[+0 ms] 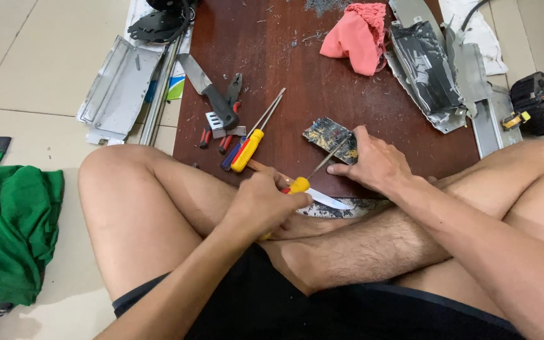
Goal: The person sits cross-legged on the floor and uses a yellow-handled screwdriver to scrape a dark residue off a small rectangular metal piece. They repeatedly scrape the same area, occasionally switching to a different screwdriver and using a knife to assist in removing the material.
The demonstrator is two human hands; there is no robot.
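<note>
crossed bare legs of the seated person fill the near view, black shorts at the lap. left hand clenched around the yellow handle of a screwdriver, its thin shaft angled up and to the right, tip resting on a small circuit board. right hand laid flat, fingers spread, pressing on the near right edge of that board; it pins the board rather than closing round it. circuit board: dark, with yellow and green patches, lying on the near part of a dark brown wooden board set on the tiled floor. small knife with a pale blade, lying at the wooden board's near edge just beside the left hand. green cloth heaped on the floor, far left. two more screwdrivers, yellow and blue-red handles, side by side, left of the circuit board. cleaver with a black handle, further left; red-handled pliers touching it. grey sheet-metal panel on the floor beyond the left knee. bent metal casing with dark lining, far right on the wooden board. pink cloth bunched at the far edge. black device with a cable, on the floor at far right. metal shavings scattered across the wood.
</note>
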